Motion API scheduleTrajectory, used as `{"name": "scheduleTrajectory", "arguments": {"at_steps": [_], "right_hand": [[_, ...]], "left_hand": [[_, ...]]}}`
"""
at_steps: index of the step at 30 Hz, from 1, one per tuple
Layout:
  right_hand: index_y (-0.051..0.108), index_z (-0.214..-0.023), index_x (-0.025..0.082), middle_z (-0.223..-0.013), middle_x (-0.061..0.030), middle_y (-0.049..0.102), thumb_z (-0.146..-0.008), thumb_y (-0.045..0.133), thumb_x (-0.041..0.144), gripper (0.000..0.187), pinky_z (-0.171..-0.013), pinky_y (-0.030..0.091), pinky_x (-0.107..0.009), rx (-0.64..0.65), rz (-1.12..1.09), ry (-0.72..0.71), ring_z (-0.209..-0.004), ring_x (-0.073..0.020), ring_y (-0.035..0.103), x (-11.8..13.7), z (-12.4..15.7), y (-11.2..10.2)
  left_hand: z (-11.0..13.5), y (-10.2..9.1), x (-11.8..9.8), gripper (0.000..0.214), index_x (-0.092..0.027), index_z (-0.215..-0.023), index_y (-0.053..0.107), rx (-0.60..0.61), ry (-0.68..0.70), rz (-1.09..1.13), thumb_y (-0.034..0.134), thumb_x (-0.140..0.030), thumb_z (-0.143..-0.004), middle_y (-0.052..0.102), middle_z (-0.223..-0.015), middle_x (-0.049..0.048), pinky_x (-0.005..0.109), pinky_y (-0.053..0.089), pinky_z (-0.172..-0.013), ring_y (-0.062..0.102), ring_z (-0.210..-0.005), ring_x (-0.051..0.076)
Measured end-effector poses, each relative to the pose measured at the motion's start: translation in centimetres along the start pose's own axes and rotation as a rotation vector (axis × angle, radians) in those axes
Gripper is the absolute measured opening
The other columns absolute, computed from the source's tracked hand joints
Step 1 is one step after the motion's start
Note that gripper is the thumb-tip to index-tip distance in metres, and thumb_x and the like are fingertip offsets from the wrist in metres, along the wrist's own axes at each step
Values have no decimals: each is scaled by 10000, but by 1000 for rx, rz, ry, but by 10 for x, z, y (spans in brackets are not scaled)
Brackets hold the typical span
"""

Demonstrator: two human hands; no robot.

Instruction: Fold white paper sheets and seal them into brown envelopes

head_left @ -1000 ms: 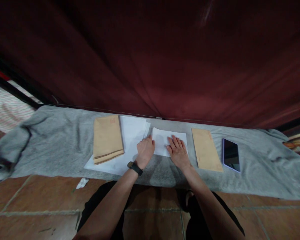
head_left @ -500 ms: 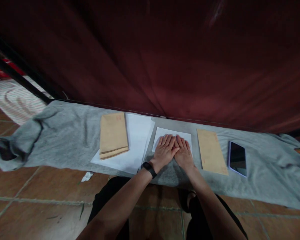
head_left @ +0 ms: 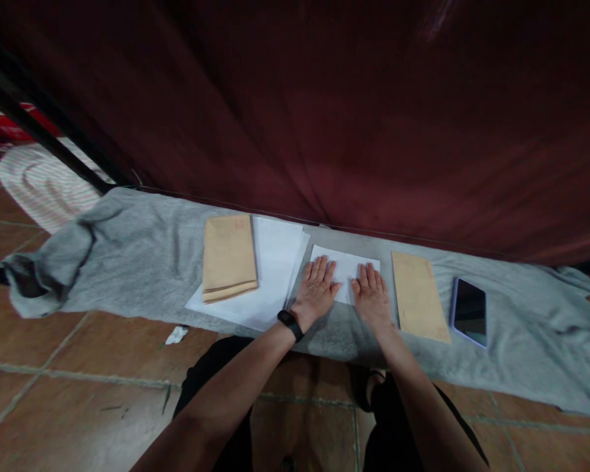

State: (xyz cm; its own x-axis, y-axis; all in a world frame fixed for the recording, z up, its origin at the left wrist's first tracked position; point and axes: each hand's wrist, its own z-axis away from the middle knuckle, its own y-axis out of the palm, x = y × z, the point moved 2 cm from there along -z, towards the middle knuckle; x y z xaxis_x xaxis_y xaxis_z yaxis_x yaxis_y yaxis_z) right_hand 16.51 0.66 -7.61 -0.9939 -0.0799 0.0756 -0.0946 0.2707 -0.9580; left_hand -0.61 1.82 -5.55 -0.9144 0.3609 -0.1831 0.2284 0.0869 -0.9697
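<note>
A folded white paper [head_left: 346,266] lies on a grey cloth [head_left: 142,262] spread over the floor. My left hand [head_left: 316,292], with a black band on its wrist, lies flat and open on the paper's left part. My right hand [head_left: 372,295] lies flat and open on its right part, a small gap between the two hands. Left of them a stack of brown envelopes [head_left: 229,257] rests on a pile of white sheets [head_left: 275,262]. A single brown envelope [head_left: 417,295] lies just right of my right hand.
A phone [head_left: 469,302] with a dark screen lies on the cloth right of the single envelope. A dark red curtain [head_left: 324,118] hangs close behind the cloth. Brown floor tiles [head_left: 78,380] lie in front, with a small paper scrap [head_left: 177,335].
My left hand came from the paper's left edge onto the paper beside the right hand. Both hands have since slid apart, flat on the paper. The view shifted a little.
</note>
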Motion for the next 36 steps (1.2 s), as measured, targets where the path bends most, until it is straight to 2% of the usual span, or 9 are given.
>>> {"name": "scheduleTrajectory", "arguments": {"at_steps": [6,9,11,14,16,19,26,33,36], "right_hand": [[400,-1471,-42,-1500,-287,434,-1032,258,385,629,-1118,345,-516,-40,0,100,-1394,-359,424,-12,3,-4],[410,-1455,-65,-1492,-307,432,-1033,256,364,621,-1133,314,-538,-55,-8,155,-1408,-375,398,-8,-8,-10],[378,-1490,-19,-1553,-266,364,-1042,241,361,603,-1148,299,-529,-59,-59,104,-1454,-346,331,4,-18,-11],[334,-1536,79,-1610,-172,302,-1054,206,345,565,-1173,282,-479,-1,-162,-70,-1502,-261,248,27,-30,-8],[358,-1531,105,-1603,-145,331,-1058,193,344,554,-1189,260,-458,53,-185,-140,-1501,-236,255,40,-33,-4],[411,-1510,122,-1593,-128,356,-1060,208,358,547,-1203,229,-458,89,-149,-135,-1479,-249,306,49,-33,0],[375,-1528,123,-1578,-153,370,-1052,269,367,545,-1180,258,-479,24,-48,10,-1454,-268,356,25,-36,6],[384,-1518,89,-1552,-187,406,-1046,288,394,570,-1159,295,-497,-32,-5,43,-1429,-297,392,2,-30,8],[405,-1505,80,-1553,-196,400,-1038,308,379,562,-1162,291,-497,-14,3,26,-1437,-299,380,1,-29,5]], "left_hand": [[1,0,1,628,-124,-1537,321,15,-24,-1,352,-473,-1015,255,-1628,163,474,157,-1238,204,-1520,273],[1,1,0,622,-126,-1538,313,7,-20,-9,357,-460,-1016,241,-1629,171,513,156,-1233,194,-1522,279],[1,2,-1,616,-122,-1539,309,5,-21,-15,361,-445,-1016,228,-1630,175,523,159,-1230,183,-1525,279],[1,2,-2,606,-99,-1535,313,21,-22,-32,368,-401,-1013,231,-1630,175,496,159,-1237,179,-1525,277],[1,2,-1,581,-81,-1527,327,32,-11,-41,354,-349,-1012,247,-1627,172,474,154,-1243,176,-1525,273],[2,3,0,556,-65,-1514,349,25,8,-43,341,-292,-1007,261,-1621,178,472,162,-1242,176,-1524,276],[-1,0,4,563,-120,-1525,354,0,6,-21,355,-332,-1004,284,-1616,154,480,239,-1215,245,-1508,267],[-10,-10,0,553,-23,-1495,376,-1,-71,2,303,-280,-1010,356,-1574,197,463,261,-1213,320,-1478,282],[-18,-11,-12,549,-65,-1508,369,-79,22,49,321,-286,-1007,359,-1583,163,476,209,-1242,270,-1500,260]]}}
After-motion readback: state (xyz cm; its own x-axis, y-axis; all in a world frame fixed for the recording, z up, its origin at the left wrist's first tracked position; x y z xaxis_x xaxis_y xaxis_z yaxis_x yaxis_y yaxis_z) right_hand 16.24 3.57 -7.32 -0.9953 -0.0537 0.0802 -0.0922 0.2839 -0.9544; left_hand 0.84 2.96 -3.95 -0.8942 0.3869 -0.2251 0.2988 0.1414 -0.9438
